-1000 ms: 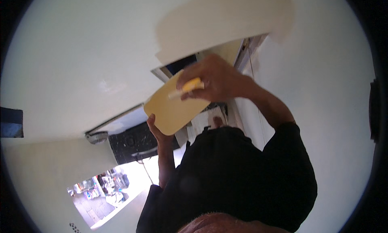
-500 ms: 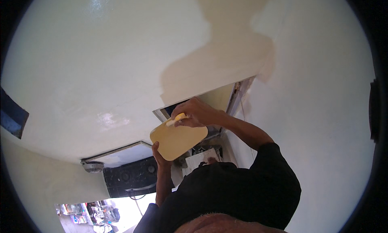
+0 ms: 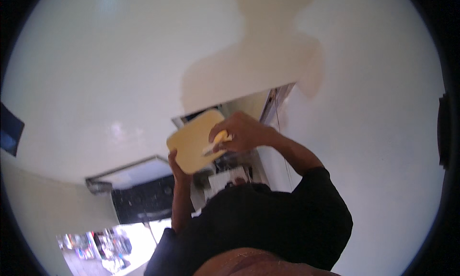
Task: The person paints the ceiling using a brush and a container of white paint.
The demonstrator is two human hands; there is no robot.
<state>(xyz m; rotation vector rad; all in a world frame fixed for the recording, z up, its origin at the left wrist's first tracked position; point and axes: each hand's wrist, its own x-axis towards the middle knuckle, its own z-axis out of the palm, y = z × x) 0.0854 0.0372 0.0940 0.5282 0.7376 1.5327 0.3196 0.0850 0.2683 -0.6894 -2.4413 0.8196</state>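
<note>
A flat cream-coloured board [image 3: 189, 141] with rounded corners is held up at an angle in front of my chest. My left hand [image 3: 177, 162] grips its lower left edge, thumb on the near face. Over the right part of the board, my right hand [image 3: 243, 131] is closed around a small yellow-and-white tool [image 3: 220, 136]. Its pale end points down and left across the board's face. Blur hides what kind of tool this is, and I cannot tell whether it touches the board.
A black stove top [image 3: 143, 199] lies to the lower left, beside a greyish bowl-like vessel [image 3: 99, 186]. Behind the board is a recessed opening [image 3: 249, 103] in the pale wall [image 3: 120, 60]. Shelves with assorted goods [image 3: 98, 247] stand near a bright doorway at lower left.
The board has moved up and left and is tilted more steeply. My right hand has shifted slightly right, bringing the tool nearer the board's lower right edge. The whole view has shifted slightly.
</note>
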